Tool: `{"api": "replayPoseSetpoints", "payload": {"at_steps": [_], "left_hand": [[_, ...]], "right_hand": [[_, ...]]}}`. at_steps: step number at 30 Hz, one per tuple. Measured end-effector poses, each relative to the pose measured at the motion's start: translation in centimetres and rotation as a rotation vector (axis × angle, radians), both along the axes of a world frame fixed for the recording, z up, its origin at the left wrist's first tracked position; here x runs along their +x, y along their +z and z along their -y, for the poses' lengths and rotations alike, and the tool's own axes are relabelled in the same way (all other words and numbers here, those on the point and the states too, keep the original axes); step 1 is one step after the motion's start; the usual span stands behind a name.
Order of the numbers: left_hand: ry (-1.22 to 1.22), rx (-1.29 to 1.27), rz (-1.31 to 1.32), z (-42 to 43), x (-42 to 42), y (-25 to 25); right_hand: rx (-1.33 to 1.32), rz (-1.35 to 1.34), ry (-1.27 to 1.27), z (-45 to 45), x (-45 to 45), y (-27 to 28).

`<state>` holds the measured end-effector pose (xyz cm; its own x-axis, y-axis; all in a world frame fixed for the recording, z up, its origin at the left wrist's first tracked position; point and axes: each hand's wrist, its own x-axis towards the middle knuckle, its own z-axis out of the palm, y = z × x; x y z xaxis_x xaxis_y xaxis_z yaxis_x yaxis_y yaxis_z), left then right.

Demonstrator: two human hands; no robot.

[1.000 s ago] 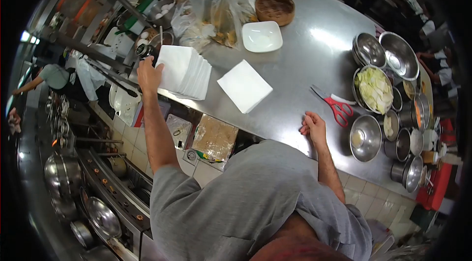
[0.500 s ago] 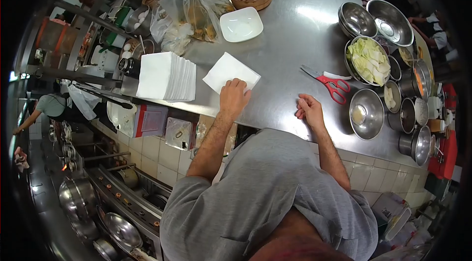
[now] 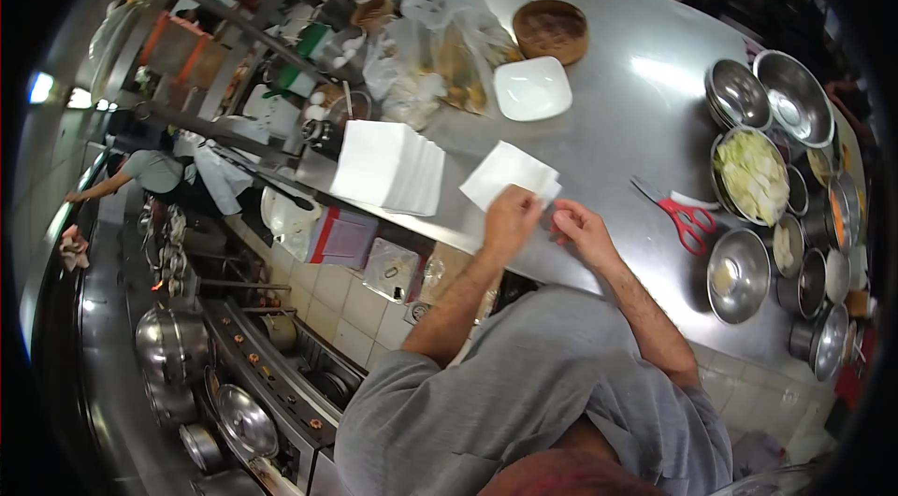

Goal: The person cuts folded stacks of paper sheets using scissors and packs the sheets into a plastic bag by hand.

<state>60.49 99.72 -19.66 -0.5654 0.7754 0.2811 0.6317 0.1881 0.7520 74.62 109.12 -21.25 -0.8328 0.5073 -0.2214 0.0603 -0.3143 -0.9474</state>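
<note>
A folded white paper napkin (image 3: 510, 171) lies on the steel table. My left hand (image 3: 510, 223) is over its near edge with fingers bent and pressed together on the paper; the fingertips are partly hidden. Just right of the napkin's near corner is my right hand (image 3: 582, 232), fingers curled in toward the thumb, with nothing visible in them. It is close to my left hand but apart from it. To the left stands a thick stack of white napkins (image 3: 388, 169). Red-handled scissors (image 3: 687, 220) lie to the right of my right hand.
Beyond the napkin are a white square dish (image 3: 533, 89), a bamboo steamer (image 3: 550, 31) and clear plastic bags (image 3: 449, 38). At right stand a bowl of cut cabbage (image 3: 751, 176), a steel bowl (image 3: 739, 276) and several other bowls. A person (image 3: 154, 171) works far left; a stove (image 3: 253, 356) is behind.
My right hand has moved left, from near the scissors to beside the napkin and my left hand. My left hand has drawn back to the napkin's near edge. The view has turned.
</note>
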Motion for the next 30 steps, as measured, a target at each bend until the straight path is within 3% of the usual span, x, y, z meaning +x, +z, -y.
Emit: {"api": "replayPoseSetpoints", "payload": {"at_steps": [5,8,11,15,23,26,28,30], "left_hand": [[0.014,-0.008,0.163,-1.1,3.5,1.9],[-0.193,0.015,-0.042,-1.4,4.3,0.7],[-0.400,0.038,-0.068,-1.7,5.1,2.4],[-0.474,0.009,0.042,-1.6,5.2,1.1],[-0.294,-0.055,0.065,-0.3,2.9,-4.1],[-0.221,-0.061,0.079,-0.5,0.9,-4.8],[-0.140,-0.028,0.216,-0.8,0.3,-3.9],[-0.188,0.042,0.151,-1.3,0.8,-1.4]], "right_hand": [[-0.197,-0.107,-0.120,0.4,-0.2,1.2],[-0.176,-0.071,-0.270,0.2,0.4,1.2],[-0.071,-0.002,-0.455,-1.0,1.5,-1.9],[-0.157,0.059,-0.567,-1.8,4.3,-1.5],[-0.110,0.208,-0.635,-2.9,12.0,-2.6],[-0.112,0.222,-0.498,-2.9,12.3,-1.2],[-0.147,0.147,-0.431,-3.1,11.7,0.7],[-0.167,0.048,-0.361,-3.1,10.8,2.1]]}}
